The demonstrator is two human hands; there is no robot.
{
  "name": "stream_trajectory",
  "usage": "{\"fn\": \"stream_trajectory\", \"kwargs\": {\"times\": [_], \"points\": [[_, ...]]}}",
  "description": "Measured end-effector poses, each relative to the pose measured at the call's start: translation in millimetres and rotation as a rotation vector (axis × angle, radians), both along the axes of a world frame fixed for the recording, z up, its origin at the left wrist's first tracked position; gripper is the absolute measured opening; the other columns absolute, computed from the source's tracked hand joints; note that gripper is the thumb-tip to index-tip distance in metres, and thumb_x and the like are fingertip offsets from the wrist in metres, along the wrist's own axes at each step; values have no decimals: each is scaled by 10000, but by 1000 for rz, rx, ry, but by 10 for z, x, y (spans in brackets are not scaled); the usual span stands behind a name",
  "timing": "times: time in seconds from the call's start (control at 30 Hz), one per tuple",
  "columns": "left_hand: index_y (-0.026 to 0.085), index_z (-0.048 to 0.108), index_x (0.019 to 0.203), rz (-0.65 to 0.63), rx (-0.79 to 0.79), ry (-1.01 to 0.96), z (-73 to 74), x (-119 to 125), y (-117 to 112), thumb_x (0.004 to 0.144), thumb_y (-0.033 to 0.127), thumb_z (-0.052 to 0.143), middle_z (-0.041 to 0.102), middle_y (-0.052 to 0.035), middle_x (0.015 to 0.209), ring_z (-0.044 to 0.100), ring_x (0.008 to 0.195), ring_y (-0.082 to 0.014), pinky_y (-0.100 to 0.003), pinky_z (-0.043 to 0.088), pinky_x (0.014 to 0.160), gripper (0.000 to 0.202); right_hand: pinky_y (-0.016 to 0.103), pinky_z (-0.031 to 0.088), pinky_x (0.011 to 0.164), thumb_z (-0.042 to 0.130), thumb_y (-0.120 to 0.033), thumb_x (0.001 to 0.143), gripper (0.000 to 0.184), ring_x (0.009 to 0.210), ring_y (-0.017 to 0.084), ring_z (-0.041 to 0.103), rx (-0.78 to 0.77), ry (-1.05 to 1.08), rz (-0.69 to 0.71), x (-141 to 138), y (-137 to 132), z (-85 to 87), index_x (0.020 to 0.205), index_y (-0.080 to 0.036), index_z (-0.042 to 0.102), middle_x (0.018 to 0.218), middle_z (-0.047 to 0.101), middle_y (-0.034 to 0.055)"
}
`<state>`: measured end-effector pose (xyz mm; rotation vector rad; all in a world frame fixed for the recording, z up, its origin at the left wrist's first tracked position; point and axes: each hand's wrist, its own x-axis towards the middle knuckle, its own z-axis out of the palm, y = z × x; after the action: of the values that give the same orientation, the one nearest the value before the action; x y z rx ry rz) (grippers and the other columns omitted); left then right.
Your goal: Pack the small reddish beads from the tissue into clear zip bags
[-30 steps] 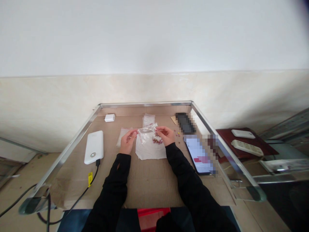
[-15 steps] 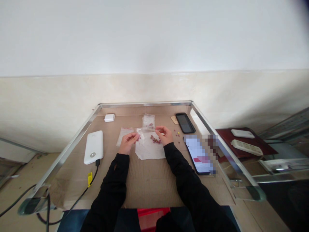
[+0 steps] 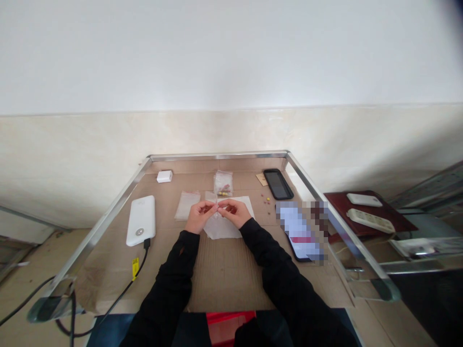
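My left hand (image 3: 199,215) and my right hand (image 3: 233,212) are brought together over a white paper sheet (image 3: 231,226) on the table, fingertips pinched on a small clear plastic bag (image 3: 216,210) between them. The bag is mostly hidden by my fingers. A small clear bag with reddish and yellow pills (image 3: 223,184) lies just beyond my hands. An empty clear bag (image 3: 187,205) lies to the left of my left hand. A few loose pills (image 3: 266,199) lie to the right.
A white power bank (image 3: 141,220) with a black cable lies at the left, a small white box (image 3: 164,176) at the back. A black phone (image 3: 278,183) and a second lit phone (image 3: 298,230) lie at the right. The metal table rim (image 3: 217,156) borders the cardboard surface.
My hands, spread apart holding the bag open a second ago, have come together at the middle. The reddish pills that lay on the paper by my right hand are no longer visible.
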<state>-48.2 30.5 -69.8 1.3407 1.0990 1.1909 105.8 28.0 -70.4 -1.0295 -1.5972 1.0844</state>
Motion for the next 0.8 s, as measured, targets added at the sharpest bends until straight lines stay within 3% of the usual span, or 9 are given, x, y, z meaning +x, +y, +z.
{"fn": "stream_trajectory", "kwargs": {"times": [0.37, 0.8], "points": [[119, 633, 700, -8, 16, 79, -12, -4, 3, 630, 347, 649, 654, -45, 695, 572, 630, -131, -246, 441, 622, 239, 197, 408, 473, 597, -382, 675, 329, 539, 82, 526, 18, -77, 47, 25, 3, -29, 902, -150, 647, 819, 655, 65], [123, 622, 709, 55, 100, 208, -39, 2, -4, 662, 348, 621, 615, -28, 641, 520, 578, -109, -223, 405, 572, 230, 181, 380, 467, 539, -323, 728, 312, 567, 86, 543, 63, -192, 79, 29, 1, -27, 983, -169, 631, 833, 651, 49]]}}
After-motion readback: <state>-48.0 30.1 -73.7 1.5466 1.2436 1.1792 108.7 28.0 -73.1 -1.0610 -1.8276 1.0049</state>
